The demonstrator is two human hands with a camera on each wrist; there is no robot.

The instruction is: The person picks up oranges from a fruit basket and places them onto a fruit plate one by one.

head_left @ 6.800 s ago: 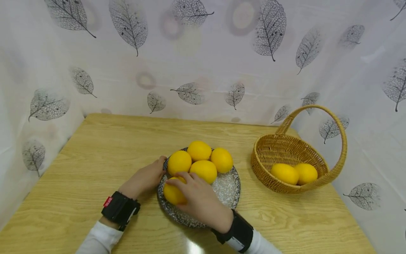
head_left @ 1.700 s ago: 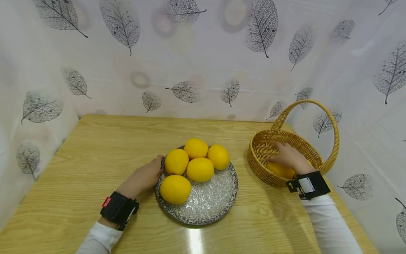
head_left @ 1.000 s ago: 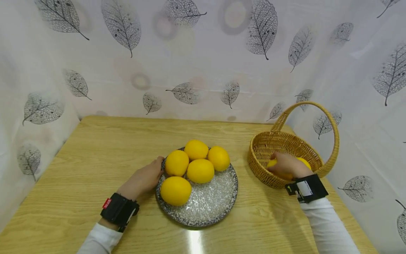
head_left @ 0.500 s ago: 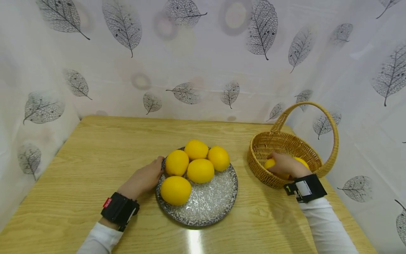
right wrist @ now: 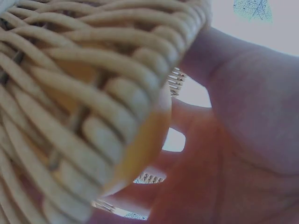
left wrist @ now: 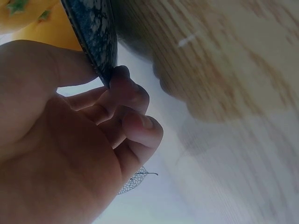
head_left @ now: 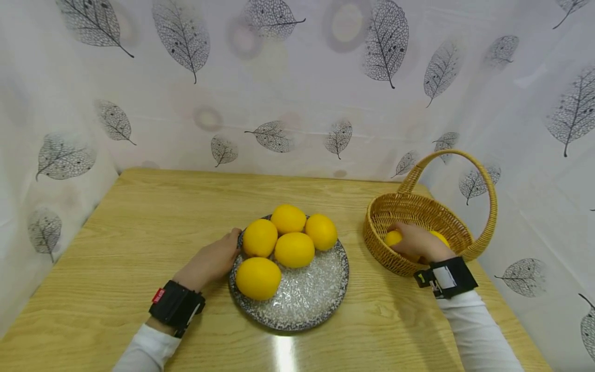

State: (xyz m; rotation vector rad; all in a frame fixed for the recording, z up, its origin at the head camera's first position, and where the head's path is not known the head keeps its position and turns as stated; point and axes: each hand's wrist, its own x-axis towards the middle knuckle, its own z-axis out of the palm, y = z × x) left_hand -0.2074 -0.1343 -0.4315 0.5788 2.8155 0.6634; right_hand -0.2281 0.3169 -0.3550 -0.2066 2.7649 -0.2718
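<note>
My left hand [head_left: 211,263] holds the left rim of a speckled grey plate [head_left: 311,294]; in the left wrist view the thumb lies above the dark rim [left wrist: 93,32] and curled fingers lie beneath. Several yellow lemons [head_left: 258,279] are grouped on the plate's left and back. Inside a wicker basket [head_left: 382,256] at the right, my right hand [head_left: 420,243] grips a lemon [head_left: 393,237], mostly covered by the fingers. A second lemon [head_left: 439,237] shows just behind that hand. The right wrist view has the basket's weave [right wrist: 103,60] hiding much of the held lemon [right wrist: 147,144].
The basket's tall arched handle [head_left: 491,206] rises on its right side. Both stand on a light wooden table [head_left: 186,201]. A white leaf-print curtain [head_left: 297,77] hangs round the back and sides. Wristbands [head_left: 176,308] are on both arms.
My right hand let go of a lemon on the plate, moved right into the basket and took hold of another. Over the last second it shifted slightly left. The left hand stayed at the rim.
</note>
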